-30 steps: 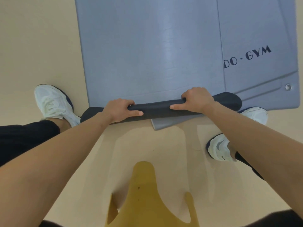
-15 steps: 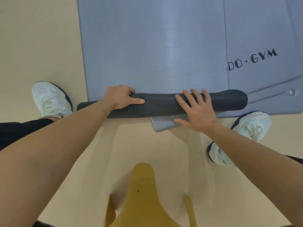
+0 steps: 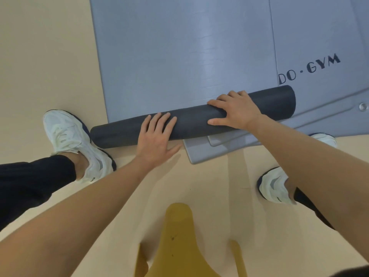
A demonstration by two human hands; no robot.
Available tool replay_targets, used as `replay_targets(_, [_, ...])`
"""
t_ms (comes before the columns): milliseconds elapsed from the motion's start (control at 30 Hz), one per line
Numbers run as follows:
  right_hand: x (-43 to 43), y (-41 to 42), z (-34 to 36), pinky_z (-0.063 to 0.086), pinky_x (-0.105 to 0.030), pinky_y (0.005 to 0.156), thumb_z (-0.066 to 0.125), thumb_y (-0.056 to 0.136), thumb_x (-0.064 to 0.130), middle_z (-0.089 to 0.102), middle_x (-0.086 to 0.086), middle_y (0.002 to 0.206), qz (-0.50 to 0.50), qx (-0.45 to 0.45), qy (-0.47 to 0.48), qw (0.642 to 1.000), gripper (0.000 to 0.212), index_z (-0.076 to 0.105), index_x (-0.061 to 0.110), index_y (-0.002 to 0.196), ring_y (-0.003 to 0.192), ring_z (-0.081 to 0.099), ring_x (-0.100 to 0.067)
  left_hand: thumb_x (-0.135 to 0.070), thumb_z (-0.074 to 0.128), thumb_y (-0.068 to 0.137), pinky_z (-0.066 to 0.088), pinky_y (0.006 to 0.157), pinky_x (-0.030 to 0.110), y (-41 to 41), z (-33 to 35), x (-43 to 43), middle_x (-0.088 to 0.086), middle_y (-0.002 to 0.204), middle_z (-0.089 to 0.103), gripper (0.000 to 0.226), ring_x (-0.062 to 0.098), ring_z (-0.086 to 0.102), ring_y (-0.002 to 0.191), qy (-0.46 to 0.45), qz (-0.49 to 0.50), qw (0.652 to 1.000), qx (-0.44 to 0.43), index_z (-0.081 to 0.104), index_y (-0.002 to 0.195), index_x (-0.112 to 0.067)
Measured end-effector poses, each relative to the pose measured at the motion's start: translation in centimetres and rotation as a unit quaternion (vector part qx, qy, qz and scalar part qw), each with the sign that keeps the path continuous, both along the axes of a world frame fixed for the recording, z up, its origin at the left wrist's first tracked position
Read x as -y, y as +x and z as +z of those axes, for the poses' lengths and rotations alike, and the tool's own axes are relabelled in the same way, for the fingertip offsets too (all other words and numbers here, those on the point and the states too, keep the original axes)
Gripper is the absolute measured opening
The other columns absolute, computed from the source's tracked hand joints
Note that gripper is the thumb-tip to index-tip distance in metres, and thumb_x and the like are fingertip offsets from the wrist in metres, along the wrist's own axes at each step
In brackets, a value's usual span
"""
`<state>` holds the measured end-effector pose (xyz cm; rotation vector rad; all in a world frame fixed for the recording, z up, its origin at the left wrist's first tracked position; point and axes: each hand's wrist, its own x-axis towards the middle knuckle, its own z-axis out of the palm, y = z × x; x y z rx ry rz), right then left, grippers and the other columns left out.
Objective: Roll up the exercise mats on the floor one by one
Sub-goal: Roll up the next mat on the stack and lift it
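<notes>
Pale floor (image 3: 50, 56); a grey mat (image 3: 179, 56) spreads toward 12 o'clock. Its near edge is wound into a dark roll (image 3: 191, 122) lying from 9 to 2 o'clock. The left hand (image 3: 155, 140) presses it flat-fingered, and the right hand (image 3: 235, 110) curls over it, grasping. Push both ends evenly and tightly, because the 2 o'clock end seems ahead.

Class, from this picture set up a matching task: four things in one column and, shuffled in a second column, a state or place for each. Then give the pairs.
Column one:
1. left hand
2. right hand
3. roll
4. eyelet

Column two:
A. fingers curled over the roll
B. metal, at the far right edge
C. flat, fingers straight
D. dark, lying on the grey mat

Pairs: 1-C, 2-A, 3-D, 4-B
</notes>
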<state>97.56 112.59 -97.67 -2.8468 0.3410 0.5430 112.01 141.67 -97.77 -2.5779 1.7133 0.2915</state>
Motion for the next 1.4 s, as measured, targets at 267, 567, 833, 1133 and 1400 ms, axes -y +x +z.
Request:
replay_targets(267, [-1.3,-0.7,1.3,0.027,-0.059,0.109,0.036,0.089,0.081,0.057,-0.005,0.134,-0.029,0.062,-0.051,0.996,0.075,0.052,0.032,0.143,0.12,0.051,-0.034,-0.07,0.058,0.091,0.036,0.114,0.048,3.6,-1.9,1.4,0.01,0.145,0.056,0.082,0.033,0.053,0.128,-0.047,-0.061,0.997,-0.029,0.049,0.149,-0.014])
replay_targets(567, [-1.0,-0.9,1.1,0.026,-0.065,0.113,0.041,0.08,0.09,0.051,-0.012,0.142,-0.006,0.069,-0.107,0.992,0.095,0.041,0.028,0.151,0.129,0.047,-0.04,-0.074,0.059,0.088,0.044,0.098,0.042,9.9,0.8,6.1,-0.01,0.144,0.057,0.074,0.019,0.053,0.128,0.079,-0.007,0.961,-0.266,0.044,0.149,-0.035])
replay_targets(833, [1.9,2.1,1.9,0.044,-0.045,0.093,0.031,0.077,0.095,0.061,-0.006,0.115,-0.017,0.025,-0.035,0.999,0.09,0.048,0.033,0.141,0.103,0.057,-0.029,-0.087,0.044,0.08,0.04,0.1,0.042,9.8,1.5,6.5,-0.002,0.136,0.064,0.088,0.025,0.059,0.119,0.006,-0.009,0.994,-0.112,0.053,0.144,-0.027])
replay_targets(1133, [1.5,2.8,4.4,0.035,-0.032,0.064,0.041,0.075,0.093,0.062,0.005,0.086,-0.038,0.021,-0.002,0.999,0.082,0.063,0.032,0.126,0.084,0.062,-0.022,-0.094,0.048,0.074,0.043,0.082,0.036,8.5,3.0,7.1,-0.007,0.11,0.067,0.08,0.02,0.062,0.097,0.058,0.008,0.995,-0.076,0.059,0.121,-0.03])
replay_targets(1400, [-1.3,0.2,6.2,0.051,-0.036,0.077,0.055,0.073,0.091,0.065,0.01,0.077,-0.089,-0.089,0.124,0.984,0.063,0.069,0.037,0.104,0.079,0.061,-0.016,-0.102,0.036,0.062,0.049,0.07,0.036,7.7,4.6,4.9,-0.01,0.078,0.064,0.082,0.012,0.06,0.074,0.16,-0.013,0.968,-0.193,0.058,0.097,-0.032])
